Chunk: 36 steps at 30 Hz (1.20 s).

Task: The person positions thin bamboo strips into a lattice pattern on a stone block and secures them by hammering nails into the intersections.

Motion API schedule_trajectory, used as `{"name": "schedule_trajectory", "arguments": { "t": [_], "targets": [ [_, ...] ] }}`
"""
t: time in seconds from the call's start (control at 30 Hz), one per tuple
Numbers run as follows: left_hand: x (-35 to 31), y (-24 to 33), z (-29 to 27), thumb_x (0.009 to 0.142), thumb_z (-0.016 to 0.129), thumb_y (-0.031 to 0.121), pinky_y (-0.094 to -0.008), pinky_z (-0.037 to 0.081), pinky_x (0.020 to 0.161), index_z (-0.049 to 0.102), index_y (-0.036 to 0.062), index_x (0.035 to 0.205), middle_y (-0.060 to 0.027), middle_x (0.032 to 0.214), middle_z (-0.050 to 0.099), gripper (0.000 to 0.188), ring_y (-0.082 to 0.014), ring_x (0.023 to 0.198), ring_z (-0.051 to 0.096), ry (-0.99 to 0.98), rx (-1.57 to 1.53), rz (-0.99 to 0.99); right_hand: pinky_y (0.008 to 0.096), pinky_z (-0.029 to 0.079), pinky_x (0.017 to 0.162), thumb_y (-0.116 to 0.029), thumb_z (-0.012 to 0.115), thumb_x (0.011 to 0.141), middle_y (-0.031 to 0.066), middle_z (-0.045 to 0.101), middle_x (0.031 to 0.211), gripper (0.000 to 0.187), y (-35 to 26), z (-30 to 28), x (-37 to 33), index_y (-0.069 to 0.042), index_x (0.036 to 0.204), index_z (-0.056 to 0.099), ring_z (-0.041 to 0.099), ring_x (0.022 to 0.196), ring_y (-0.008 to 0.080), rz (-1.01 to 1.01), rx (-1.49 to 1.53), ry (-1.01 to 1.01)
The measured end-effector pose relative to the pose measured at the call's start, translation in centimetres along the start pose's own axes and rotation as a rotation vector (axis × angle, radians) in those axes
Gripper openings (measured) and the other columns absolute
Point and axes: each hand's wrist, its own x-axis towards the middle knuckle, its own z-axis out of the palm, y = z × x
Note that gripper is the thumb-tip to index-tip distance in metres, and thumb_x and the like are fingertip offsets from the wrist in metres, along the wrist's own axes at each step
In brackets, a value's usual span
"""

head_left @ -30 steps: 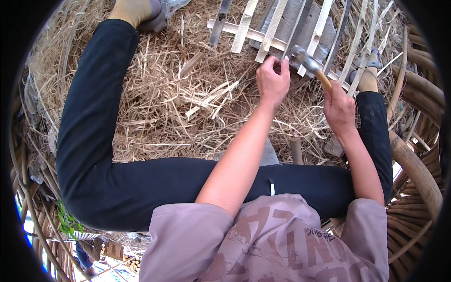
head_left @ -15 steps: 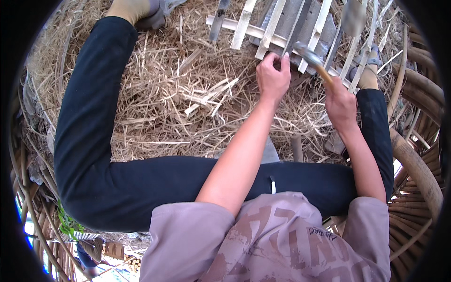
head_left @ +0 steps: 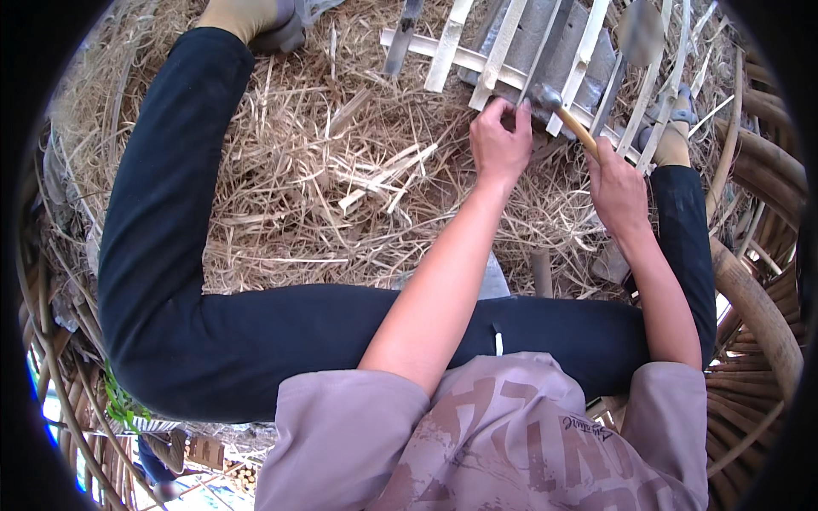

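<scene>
My left hand [head_left: 500,145] reaches forward, its thumb and fingers closed on the near end of a dark slat [head_left: 547,51]. Whether a nail is also between the fingertips is too small to tell. In my right hand [head_left: 619,187] is a hammer [head_left: 577,128], gripped by its wooden handle. Its metal head is just right of my left fingertips, by the slat's end. The slat belongs to a rack of pale and dark slats laid across a light crosspiece [head_left: 457,54]. Beneath the rack lies a grey slab [head_left: 515,44].
Straw and shavings [head_left: 298,187] cover the ground, with pale split strips [head_left: 388,177] among them. My dark-trousered legs bend around the work area. Curved bamboo poles [head_left: 754,298] stand at the right. A blurred round object [head_left: 641,32] appears over the rack's far right.
The hammer head has moved slightly left, closer to my left fingertips, and looks less blurred. My left hand stays at the slat's end. The whole view has shifted a little.
</scene>
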Motion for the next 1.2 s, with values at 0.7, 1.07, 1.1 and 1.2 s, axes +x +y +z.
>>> {"name": "schedule_trajectory", "arguments": {
  "t": [0.7,1.07,1.1,1.2],
  "targets": [
    [0.5,-0.5,0.2,0.091,0.070,0.030,-0.0472,0.049,0.065,0.066,0.0009,0.080,-0.0184,0.073,0.069,0.031,-0.0394,0.068,0.067,-0.038,-0.028,-0.085,0.0524,0.049,0.055,-0.015,0.062,0.099,0.0218,0.064,0.074,0.013,-0.1,0.6,0.5,-0.005,0.105,0.056,0.065,0.064,0.0428,0.076,-0.061,-0.086],
    [1.0,-0.2,0.1,0.091,0.071,0.026,-0.0452,0.049,0.063,0.063,-0.0003,0.076,-0.0189,0.070,0.067,0.032,-0.0376,0.066,0.066,-0.002,0.019,0.060,0.0554,0.050,0.060,-0.022,0.055,0.102,0.0216,0.067,0.083,0.017,-1.6,-1.8,0.7,-0.007,0.105,0.047,0.065,0.070,0.0461,0.055,0.110,0.048],
    [1.1,-0.4,0.3,0.092,0.071,0.026,-0.0447,0.049,0.063,0.063,-0.0004,0.076,-0.0186,0.070,0.067,0.031,-0.0372,0.066,0.066,-0.017,0.027,0.056,0.0554,0.050,0.060,-0.022,0.055,0.102,0.0216,0.067,0.083,0.017,-1.6,-1.6,1.0,-0.007,0.105,0.047,0.065,0.070,0.0461,0.057,0.110,0.051],
    [0.6,-0.8,0.5,0.093,0.071,0.027,-0.0422,0.047,0.061,0.063,-0.0012,0.077,-0.0157,0.066,0.064,0.034,-0.0306,0.061,0.063,0.035,0.022,0.108,0.0544,0.050,0.061,-0.020,0.056,0.102,0.0207,0.065,0.077,0.016,-1.1,-1.1,1.7,-0.006,0.103,0.049,0.065,0.070,0.0454,0.105,0.011,-0.085]
  ]
}}
